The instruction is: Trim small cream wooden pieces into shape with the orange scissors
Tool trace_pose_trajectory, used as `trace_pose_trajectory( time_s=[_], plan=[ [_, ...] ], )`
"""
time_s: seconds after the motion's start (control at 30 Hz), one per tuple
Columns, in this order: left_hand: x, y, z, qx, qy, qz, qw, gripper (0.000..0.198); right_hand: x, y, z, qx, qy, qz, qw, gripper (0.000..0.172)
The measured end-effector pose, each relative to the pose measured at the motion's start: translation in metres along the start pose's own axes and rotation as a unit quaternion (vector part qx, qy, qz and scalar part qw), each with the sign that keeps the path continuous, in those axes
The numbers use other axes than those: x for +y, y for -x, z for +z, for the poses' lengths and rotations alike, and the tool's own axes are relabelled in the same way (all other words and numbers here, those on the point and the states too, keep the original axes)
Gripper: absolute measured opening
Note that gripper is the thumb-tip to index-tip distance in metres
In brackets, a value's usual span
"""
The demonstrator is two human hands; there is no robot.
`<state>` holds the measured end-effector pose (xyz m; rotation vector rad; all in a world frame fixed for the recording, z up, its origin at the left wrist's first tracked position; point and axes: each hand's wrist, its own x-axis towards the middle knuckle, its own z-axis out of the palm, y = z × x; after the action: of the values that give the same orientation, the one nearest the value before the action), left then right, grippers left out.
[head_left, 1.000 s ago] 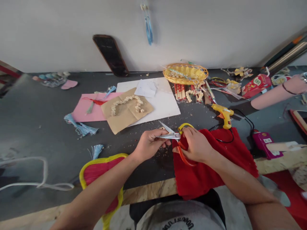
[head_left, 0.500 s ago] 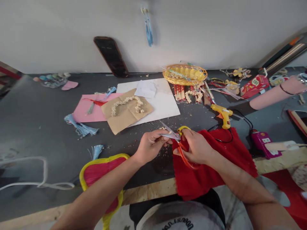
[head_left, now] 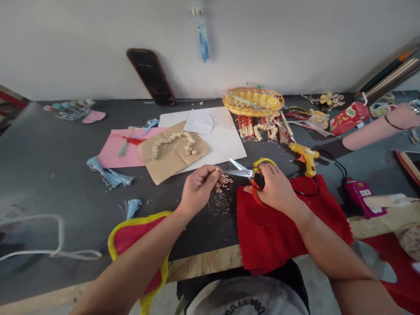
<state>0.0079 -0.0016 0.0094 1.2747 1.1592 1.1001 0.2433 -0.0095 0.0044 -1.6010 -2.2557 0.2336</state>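
Observation:
My right hand (head_left: 275, 186) grips scissors (head_left: 244, 173) with one yellow and one red-orange handle; the blades are spread and point left. One blade tip reaches my left hand (head_left: 201, 186), whose thumb and forefinger pinch a tiny pale piece, too small to name. Below those fingertips, several small beige bits (head_left: 225, 186) lie scattered on the dark tabletop. Red cloth (head_left: 288, 232) spreads under my right wrist. Beyond my hands, a curved string of pale clusters (head_left: 170, 140) rests on brown paper (head_left: 160, 170).
A yellow glue gun (head_left: 305, 157) stands right of my hands, its cord near a purple power block (head_left: 362, 199). At the back are a wicker basket (head_left: 252, 103) and a phone (head_left: 152, 76) leaning on the wall. A yellow-rimmed pink fan-like piece (head_left: 131, 236) lies under my left forearm.
The scissors and my right hand have shifted up and slightly right. My left hand has moved a little up and left, and more beige bits show beneath it.

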Motion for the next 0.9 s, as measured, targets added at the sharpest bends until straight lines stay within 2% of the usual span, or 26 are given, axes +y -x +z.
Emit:
trace_pose_trajectory(
  time_s=[0.13,0.2,0.27,0.33,0.4,0.5,0.6,0.8,0.9],
  plan=[
    [0.001,-0.007,-0.009,0.048,-0.009,0.027,0.998,0.025,0.005,-0.003,0.001,0.023,-0.016,0.028,0.999,0.053],
    [0.001,-0.010,-0.014,0.048,-0.041,0.034,0.997,0.027,0.006,-0.003,0.002,0.021,-0.027,0.035,0.999,0.052],
    [0.001,-0.013,-0.018,0.030,-0.122,0.044,0.991,0.027,0.007,-0.003,0.003,0.022,-0.036,0.038,0.998,0.050],
    [0.000,-0.016,-0.022,0.005,-0.242,0.077,0.967,0.023,0.006,-0.003,0.004,0.025,-0.043,0.034,0.998,0.048],
    [-0.002,-0.018,-0.025,-0.017,-0.351,0.136,0.926,0.020,0.006,-0.003,0.005,0.025,-0.049,0.031,0.998,0.046],
    [-0.005,-0.020,-0.027,-0.029,-0.439,0.202,0.875,0.020,0.006,-0.003,0.006,0.023,-0.052,0.033,0.998,0.043],
    [-0.006,-0.019,-0.027,-0.030,-0.479,0.206,0.853,0.020,0.007,-0.003,0.006,0.026,-0.062,0.032,0.997,0.041],
    [-0.008,-0.017,-0.027,-0.006,-0.496,0.200,0.845,0.020,0.007,-0.004,0.006,0.020,-0.061,0.034,0.997,0.041],
    [-0.012,-0.018,-0.026,-0.005,-0.514,0.216,0.830,0.024,0.006,-0.004,0.006,0.015,-0.063,0.038,0.997,0.041]
  ],
)
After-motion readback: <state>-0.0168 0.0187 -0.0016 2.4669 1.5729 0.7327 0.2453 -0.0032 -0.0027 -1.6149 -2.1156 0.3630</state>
